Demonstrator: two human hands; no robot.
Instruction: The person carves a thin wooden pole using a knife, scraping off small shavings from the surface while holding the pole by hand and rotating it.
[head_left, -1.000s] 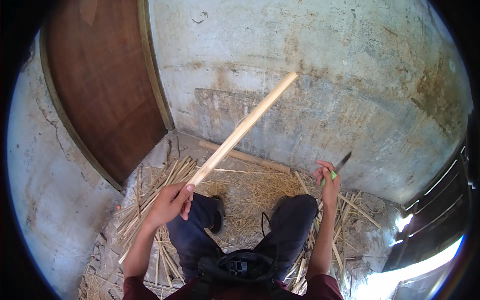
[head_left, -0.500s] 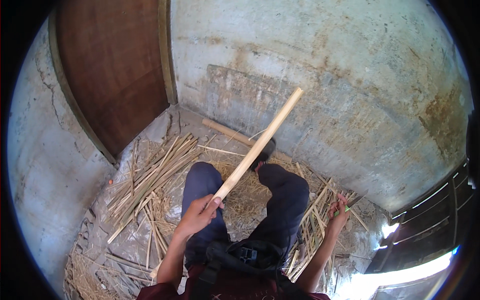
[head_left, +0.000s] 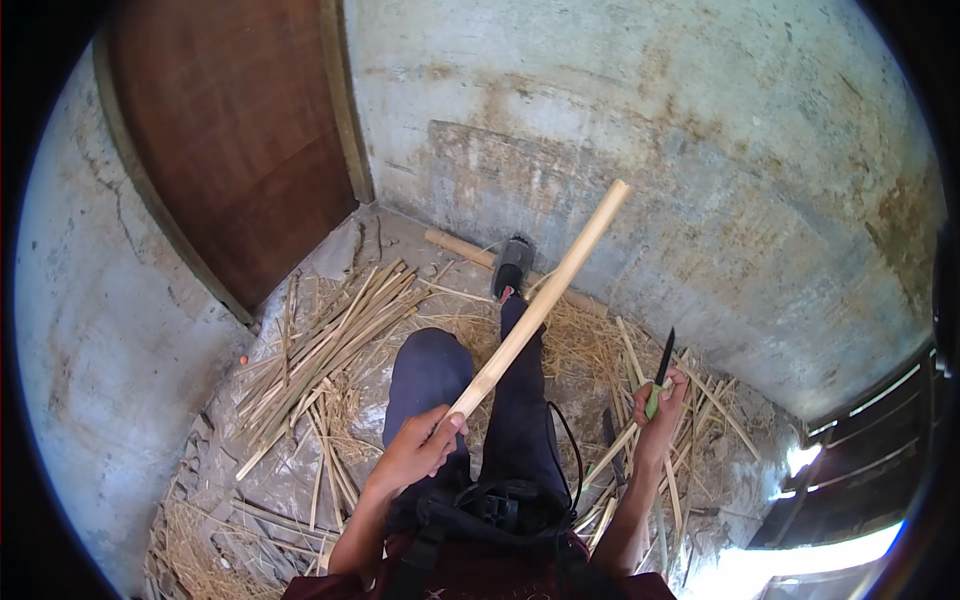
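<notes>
A long, pale split bamboo strip point(head_left: 545, 300) slants up and away to the right above my legs. Its near end is gripped by my left hand point(head_left: 420, 450), the thumb lying along the top. Off to the right, my right hand point(head_left: 660, 405) is closed round the green handle of a knife point(head_left: 664, 362), its dark blade pointing up and away. The blade is apart from the strip. Beneath that hand lie several loose bamboo strips point(head_left: 705, 400).
A heap of thin bamboo strips point(head_left: 340, 335) lies left of my knees. Pale shavings point(head_left: 470, 330) cover the floor between. A thick bamboo pole point(head_left: 460, 248) rests along the stained wall point(head_left: 640, 130), by my foot point(head_left: 512, 265). A brown door point(head_left: 230, 140) stands at the far left.
My right hand has lifted and turned the knife so its blade stands upward. The right leg has stretched out and swung inward. The strip stays in my left hand, while the view has shifted slightly.
</notes>
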